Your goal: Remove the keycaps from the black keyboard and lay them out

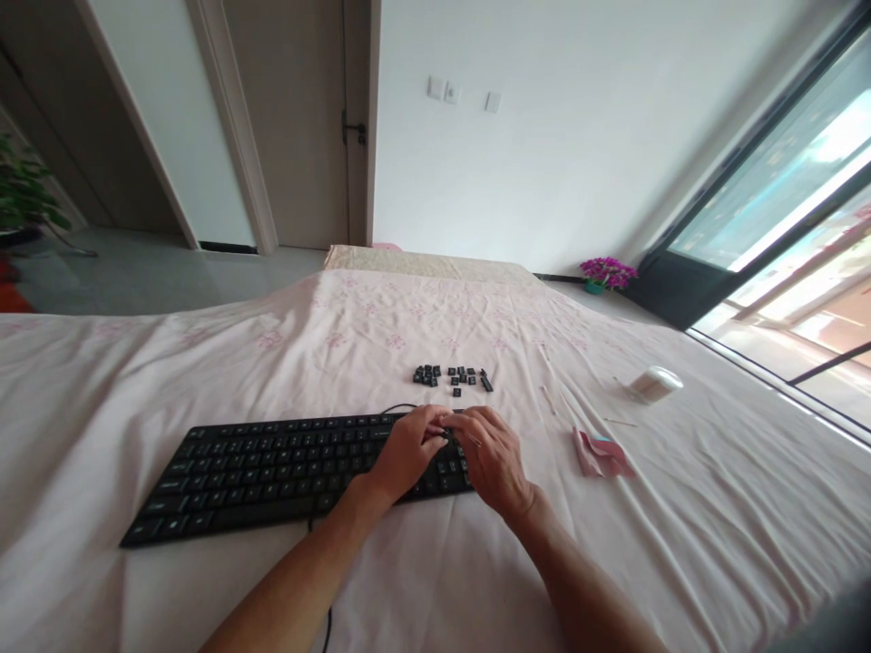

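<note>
A black keyboard (272,467) lies on the pink cloth, its right part beneath my hands. My left hand (408,449) is closed over the number-key side, thumb and fingers pinched around something too small to make out. Touching it at the fingertips, my right hand (491,458) is closed with bent fingers on a thin pale stick that looks like a cotton swab (471,439). Beyond the keyboard sit loose black keycaps, with one cluster (427,375) on the left and a spread group (463,375) on the right. My fingers hide part of the keys.
To the right are a crumpled pink cloth (600,453), several loose swabs (549,400) and a clear tub of swabs (657,384) on its side. A cable runs from under the keyboard toward me. The patterned bedcover (367,336) is wrinkled.
</note>
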The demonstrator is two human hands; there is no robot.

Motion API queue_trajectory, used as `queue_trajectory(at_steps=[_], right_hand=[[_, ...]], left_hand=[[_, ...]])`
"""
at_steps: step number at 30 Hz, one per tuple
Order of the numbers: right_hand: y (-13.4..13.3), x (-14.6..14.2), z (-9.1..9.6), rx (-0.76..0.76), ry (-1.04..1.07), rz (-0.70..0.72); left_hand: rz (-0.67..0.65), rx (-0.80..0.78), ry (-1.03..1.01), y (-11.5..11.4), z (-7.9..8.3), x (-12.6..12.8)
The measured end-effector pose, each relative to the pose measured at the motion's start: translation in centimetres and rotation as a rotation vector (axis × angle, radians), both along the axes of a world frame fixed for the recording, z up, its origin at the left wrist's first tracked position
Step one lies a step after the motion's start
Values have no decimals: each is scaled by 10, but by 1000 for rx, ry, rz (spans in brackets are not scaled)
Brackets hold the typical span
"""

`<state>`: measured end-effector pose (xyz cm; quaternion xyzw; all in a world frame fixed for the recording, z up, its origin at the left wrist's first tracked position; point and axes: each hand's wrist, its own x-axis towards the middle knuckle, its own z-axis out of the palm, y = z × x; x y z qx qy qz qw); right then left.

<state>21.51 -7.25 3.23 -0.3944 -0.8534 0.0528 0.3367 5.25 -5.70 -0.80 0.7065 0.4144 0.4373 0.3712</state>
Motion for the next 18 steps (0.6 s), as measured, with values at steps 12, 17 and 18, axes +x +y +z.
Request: queue_trajectory(at_steps=[12,17,18], right_hand=[[18,11,-20,-294,37,-166],[61,38,-31,-382,92,-463],[70,43,-34,-395,85,-478]], left_hand=[[0,-152,-257,4,-9,1],[196,-105,-346,4,-3,-4],[244,-100,-381,4,-1,-6]])
